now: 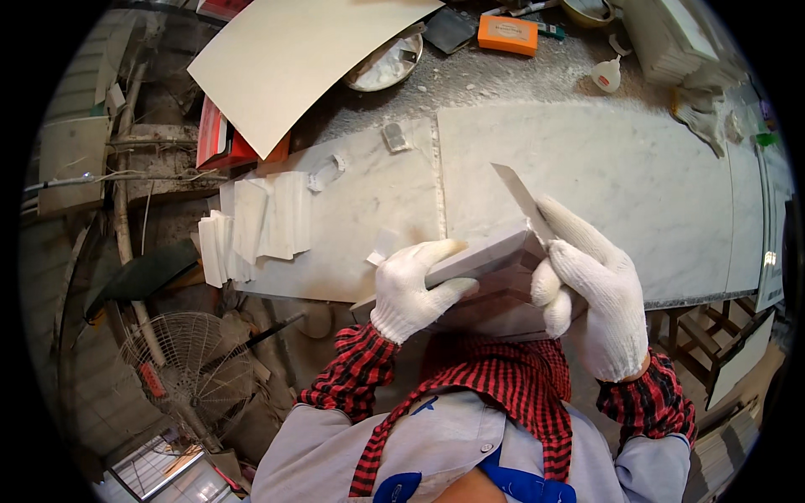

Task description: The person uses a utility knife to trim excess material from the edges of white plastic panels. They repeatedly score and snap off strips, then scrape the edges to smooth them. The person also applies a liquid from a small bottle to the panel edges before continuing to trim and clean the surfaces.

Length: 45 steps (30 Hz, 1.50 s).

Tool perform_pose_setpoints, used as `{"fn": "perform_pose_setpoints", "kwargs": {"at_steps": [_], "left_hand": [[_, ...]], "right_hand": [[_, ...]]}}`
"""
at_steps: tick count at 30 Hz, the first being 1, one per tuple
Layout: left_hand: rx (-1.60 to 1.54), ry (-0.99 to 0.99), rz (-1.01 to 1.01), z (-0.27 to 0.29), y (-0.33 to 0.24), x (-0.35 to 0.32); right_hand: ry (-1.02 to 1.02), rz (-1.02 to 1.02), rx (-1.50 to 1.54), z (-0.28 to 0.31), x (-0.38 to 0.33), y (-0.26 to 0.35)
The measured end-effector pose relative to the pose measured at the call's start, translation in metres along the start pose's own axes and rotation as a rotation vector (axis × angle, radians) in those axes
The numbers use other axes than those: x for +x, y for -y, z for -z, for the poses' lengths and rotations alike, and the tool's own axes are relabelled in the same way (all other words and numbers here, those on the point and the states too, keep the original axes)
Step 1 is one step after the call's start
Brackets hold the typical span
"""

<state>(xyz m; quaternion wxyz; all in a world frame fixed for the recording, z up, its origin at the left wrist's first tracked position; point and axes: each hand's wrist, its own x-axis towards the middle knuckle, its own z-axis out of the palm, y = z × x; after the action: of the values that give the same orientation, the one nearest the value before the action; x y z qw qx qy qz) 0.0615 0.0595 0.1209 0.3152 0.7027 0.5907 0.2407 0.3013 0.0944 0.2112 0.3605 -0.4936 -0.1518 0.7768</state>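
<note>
My left hand (411,289), in a white knit glove, grips a pale grey-white stone piece (489,258) tilted over the near edge of the bench. Its thumb lies on the near side and the fingers on the far side. In my right hand (599,293), also gloved, is a thin flat metal scraper blade (516,189). The blade points up and to the left, its lower part at the right end of the stone piece. Part of the stone piece's underside is in shadow against the checked apron (495,373).
White marble slabs (587,176) cover the bench. Thin white strips (272,215) are stacked at left. Behind lie a large cream sheet (306,63), a bowl of white material (381,71), an orange box (508,35) and a glove (698,113). A wire fan guard (189,360) stands lower left.
</note>
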Motion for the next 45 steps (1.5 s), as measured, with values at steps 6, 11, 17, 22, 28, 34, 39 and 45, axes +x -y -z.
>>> {"fn": "perform_pose_setpoints", "kwargs": {"at_steps": [6, 11, 17, 22, 28, 34, 39, 45], "left_hand": [[-0.056, 0.025, 0.012, -0.001, 0.001, -0.001], [-0.042, 0.03, -0.003, -0.002, 0.003, 0.001], [-0.045, -0.027, -0.009, -0.004, 0.004, 0.0], [-0.049, 0.005, -0.005, -0.002, 0.004, -0.001], [-0.03, -0.048, -0.019, -0.005, 0.001, 0.001], [-0.023, -0.005, 0.006, -0.002, 0.004, 0.0], [-0.07, -0.016, -0.015, -0.002, 0.006, 0.0], [-0.137, 0.002, 0.05, 0.0, 0.006, 0.001]], "right_hand": [[-0.257, 0.047, -0.084, 0.034, -0.018, -0.014], [-0.238, 0.02, -0.103, 0.027, -0.019, -0.019], [-0.133, 0.033, -0.093, 0.002, -0.002, -0.005], [-0.16, 0.022, -0.078, 0.02, -0.013, -0.017], [-0.056, 0.051, -0.067, -0.003, 0.001, -0.003], [-0.04, 0.109, 0.022, -0.008, 0.006, -0.007], [-0.097, 0.256, 0.174, 0.022, -0.001, -0.017], [-0.082, 0.321, 0.08, 0.035, 0.0, -0.032]]}}
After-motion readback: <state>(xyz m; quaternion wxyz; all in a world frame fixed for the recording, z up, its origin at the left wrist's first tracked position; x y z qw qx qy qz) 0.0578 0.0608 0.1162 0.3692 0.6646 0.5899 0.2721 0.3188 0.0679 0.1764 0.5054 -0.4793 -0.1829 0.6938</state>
